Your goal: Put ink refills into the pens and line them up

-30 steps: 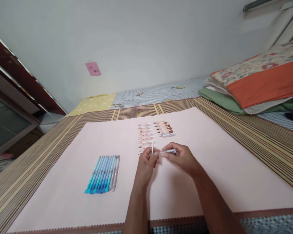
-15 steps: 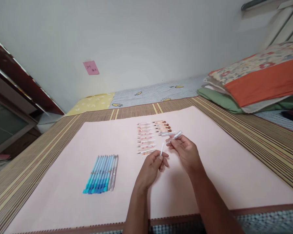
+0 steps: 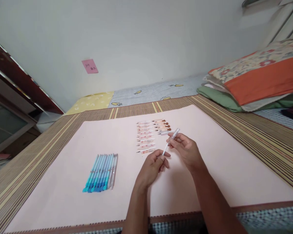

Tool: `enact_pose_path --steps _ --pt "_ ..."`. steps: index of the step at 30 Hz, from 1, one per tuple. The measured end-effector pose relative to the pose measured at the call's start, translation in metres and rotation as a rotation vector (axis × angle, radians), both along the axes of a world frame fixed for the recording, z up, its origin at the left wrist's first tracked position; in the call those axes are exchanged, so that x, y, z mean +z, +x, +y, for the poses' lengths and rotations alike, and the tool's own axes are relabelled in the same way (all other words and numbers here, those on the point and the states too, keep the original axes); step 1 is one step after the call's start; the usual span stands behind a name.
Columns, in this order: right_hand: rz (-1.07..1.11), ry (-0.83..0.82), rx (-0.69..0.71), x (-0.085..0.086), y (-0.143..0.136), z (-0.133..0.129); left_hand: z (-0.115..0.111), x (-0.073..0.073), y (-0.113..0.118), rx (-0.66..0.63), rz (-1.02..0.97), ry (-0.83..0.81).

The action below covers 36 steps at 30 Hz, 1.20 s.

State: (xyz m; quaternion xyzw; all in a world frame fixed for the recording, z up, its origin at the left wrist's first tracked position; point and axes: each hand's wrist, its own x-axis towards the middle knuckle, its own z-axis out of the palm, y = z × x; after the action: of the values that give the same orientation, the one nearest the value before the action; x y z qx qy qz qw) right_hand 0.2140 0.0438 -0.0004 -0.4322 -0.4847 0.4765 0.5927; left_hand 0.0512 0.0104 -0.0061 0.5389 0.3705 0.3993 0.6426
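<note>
From the head camera, a pale pink sheet (image 3: 210,169) covers a striped mat (image 3: 258,130), and on it lie two groups of pens. A tight row of blue pens (image 3: 100,174) sits well to the left of the hands, tips toward the near edge. Farther back, a column of pink patterned pen parts (image 3: 146,136) lies beside a short stack of brown-ended caps (image 3: 162,125), just beyond the hands. Folded bedding (image 3: 256,78) (orange, floral and green layers) is piled at the far right, and a pink sticky note (image 3: 90,66) clings to the wall; its writing is too small to read.

Both forearms reach in from the near edge. The left hand (image 3: 152,167) is curled, its fingertips pinching the lower end of a thin white refill (image 3: 165,149). The right hand (image 3: 187,149) grips a clear pen barrel (image 3: 174,134) between thumb and fingers, tilted up and away. Refill and barrel line up end to end, above the sheet between the hands.
</note>
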Motion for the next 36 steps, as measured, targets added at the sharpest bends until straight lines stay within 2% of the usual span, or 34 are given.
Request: enact_pose_path --steps 10,14,21,24,28,32,36 --pt "-0.077 -0.034 0.255 -0.006 -0.007 -0.004 -0.001 -0.001 -0.002 0.016 -0.013 0.008" --pt "-0.074 -0.035 0.305 -0.004 -0.007 -0.006 -0.001 -0.002 -0.002 0.014 -0.066 -0.015" --pt "-0.061 -0.068 0.445 0.002 -0.003 -0.009 -0.002 -0.002 -0.005 -0.119 -0.212 -0.058" --pt "-0.067 -0.076 0.493 0.005 -0.004 -0.011 -0.002 -0.003 -0.006 -0.125 -0.208 -0.072" --pt "-0.066 -0.064 0.49 0.004 -0.009 -0.011 -0.002 -0.004 -0.005 -0.069 -0.184 -0.047" --pt "-0.068 -0.03 0.399 0.003 -0.014 -0.011 -0.002 -0.003 -0.002 0.048 -0.121 0.005" --pt "-0.08 -0.044 0.313 0.0 -0.018 -0.01 -0.002 -0.004 0.002 0.107 -0.044 0.055"
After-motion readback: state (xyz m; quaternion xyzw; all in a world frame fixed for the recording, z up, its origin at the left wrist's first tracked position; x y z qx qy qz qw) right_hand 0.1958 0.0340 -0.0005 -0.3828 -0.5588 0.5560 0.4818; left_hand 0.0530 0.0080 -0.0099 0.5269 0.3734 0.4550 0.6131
